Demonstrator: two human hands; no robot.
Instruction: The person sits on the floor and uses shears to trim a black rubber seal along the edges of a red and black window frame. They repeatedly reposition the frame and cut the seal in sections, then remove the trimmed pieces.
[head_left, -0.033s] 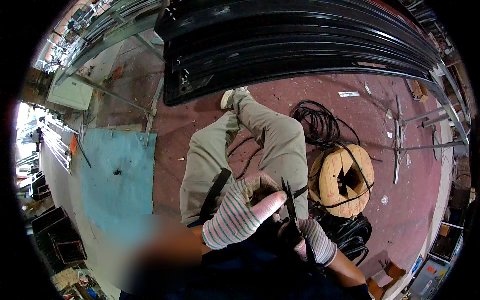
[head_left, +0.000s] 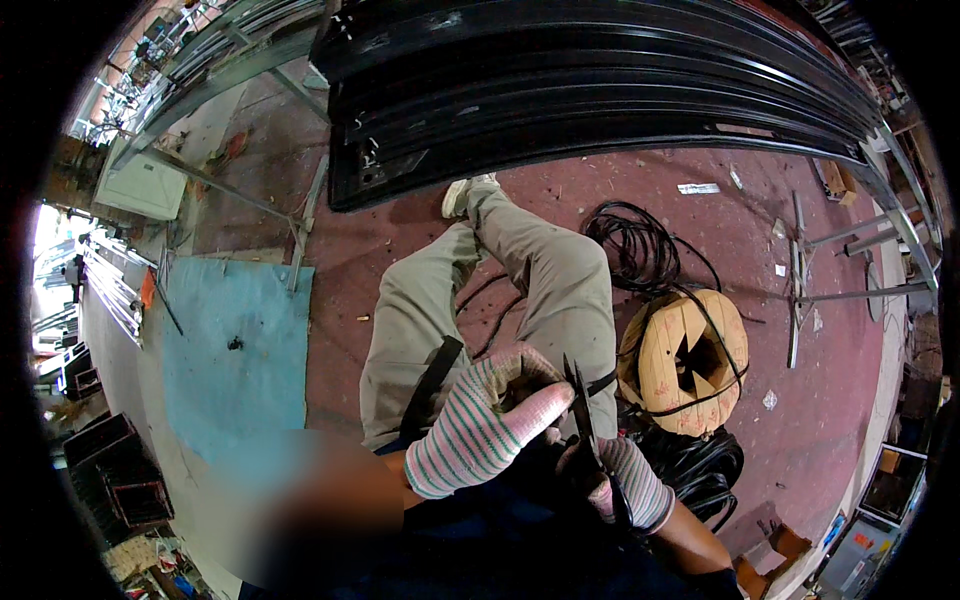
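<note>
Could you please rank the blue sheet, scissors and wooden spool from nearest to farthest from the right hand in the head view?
1. Scissors: in the right hand.
2. Wooden spool: ahead and to the right.
3. Blue sheet: well over to the left.

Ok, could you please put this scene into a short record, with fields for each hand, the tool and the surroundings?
Left hand: striped glove, fingers curled; what they grip is unclear
Right hand: striped glove, closed on black scissors
Tool: scissors, blades beside the left thumb
Right of the legs: coiled black cable; nearer, a wooden spool with cable across it
Left of the legs: blue sheet on the floor
Ahead: long black panels
</note>
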